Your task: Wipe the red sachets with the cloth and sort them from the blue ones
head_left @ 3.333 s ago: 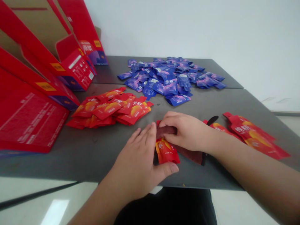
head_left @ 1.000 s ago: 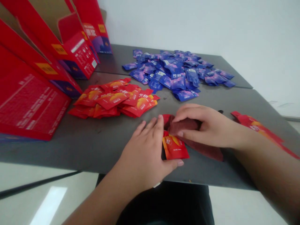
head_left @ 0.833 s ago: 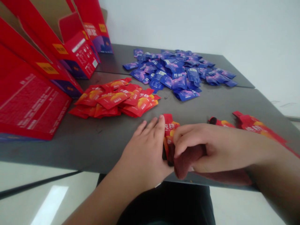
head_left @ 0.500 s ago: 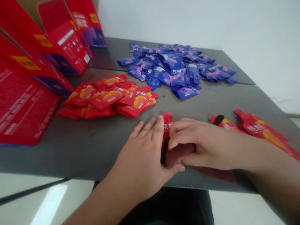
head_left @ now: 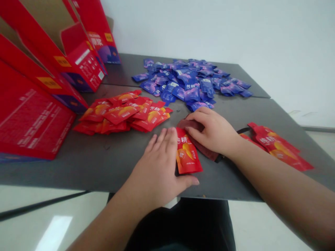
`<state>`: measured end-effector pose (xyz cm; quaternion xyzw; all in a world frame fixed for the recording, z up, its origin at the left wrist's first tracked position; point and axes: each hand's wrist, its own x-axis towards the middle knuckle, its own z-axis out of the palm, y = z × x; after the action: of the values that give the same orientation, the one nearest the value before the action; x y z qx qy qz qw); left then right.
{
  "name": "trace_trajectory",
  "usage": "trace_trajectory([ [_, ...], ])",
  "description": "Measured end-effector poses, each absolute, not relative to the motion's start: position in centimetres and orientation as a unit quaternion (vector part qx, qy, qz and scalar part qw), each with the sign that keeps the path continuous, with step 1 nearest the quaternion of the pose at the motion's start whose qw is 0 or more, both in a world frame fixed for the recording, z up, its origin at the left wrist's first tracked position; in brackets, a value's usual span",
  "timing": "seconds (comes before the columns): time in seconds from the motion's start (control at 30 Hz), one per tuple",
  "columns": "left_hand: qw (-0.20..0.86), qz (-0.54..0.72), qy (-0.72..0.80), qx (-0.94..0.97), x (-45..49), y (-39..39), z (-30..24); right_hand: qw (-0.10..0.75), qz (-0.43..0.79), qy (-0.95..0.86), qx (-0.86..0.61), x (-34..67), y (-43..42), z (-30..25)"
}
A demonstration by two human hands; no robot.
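Observation:
A red sachet [head_left: 186,153] lies flat on the dark grey table [head_left: 110,164] near its front edge. My left hand [head_left: 159,164] lies flat beside it, fingers stretched along its left edge and thumb under its lower edge. My right hand [head_left: 211,130] presses a dark red cloth [head_left: 201,148] onto the table at the sachet's upper right, fingers closed over the cloth.
A pile of red sachets [head_left: 123,115] lies left of centre, a heap of blue sachets [head_left: 191,82] behind it. More red sachets [head_left: 277,146] lie at the right. Tall red cartons [head_left: 34,90] stand along the left side. A white wall rises behind the table.
My right hand moved the cloth from the sachet's near end up to its far right side, uncovering the sachet's face. My left hand stayed beside the sachet.

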<state>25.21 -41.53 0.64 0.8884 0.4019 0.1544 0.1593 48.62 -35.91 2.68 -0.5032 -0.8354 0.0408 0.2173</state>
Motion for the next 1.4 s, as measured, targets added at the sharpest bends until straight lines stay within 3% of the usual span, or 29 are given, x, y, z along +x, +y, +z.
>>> trace_trajectory([
  [0.17, 0.172, 0.167, 0.319, 0.917, 26.3, -42.2, 1.5, 0.284, 0.039, -0.801, -0.526, 49.0, -35.7, 2.5],
  [0.5, 0.080, 0.239, 0.522, 0.815, 26.1, -43.0, 1.9, 0.380, 0.051, -0.738, -0.555, 50.2, -36.0, 2.9],
  [0.67, 0.127, 0.140, 0.576, 0.795, 24.9, -43.0, 2.9, 0.353, 0.072, -0.759, -0.542, 49.9, -36.2, 3.0],
  [0.83, 0.279, 0.201, 0.475, 0.810, 24.3, -41.0, 2.3, 0.379, 0.129, -0.783, -0.476, 49.9, -37.0, 3.9],
  [0.93, 0.265, 0.146, 0.431, 0.850, 24.3, -39.7, 2.0, 0.348, 0.223, -0.841, -0.349, 49.2, -38.0, 4.9],
  [1.1, 0.230, 0.110, 0.408, 0.877, 24.5, -39.5, 1.8, 0.169, 0.320, -0.891, -0.275, 47.1, -39.3, 5.3],
  [1.4, 0.229, 0.127, 0.451, 0.853, 24.8, -39.7, 1.5, 0.164, 0.237, -0.889, -0.355, 47.4, -37.9, 4.4],
])
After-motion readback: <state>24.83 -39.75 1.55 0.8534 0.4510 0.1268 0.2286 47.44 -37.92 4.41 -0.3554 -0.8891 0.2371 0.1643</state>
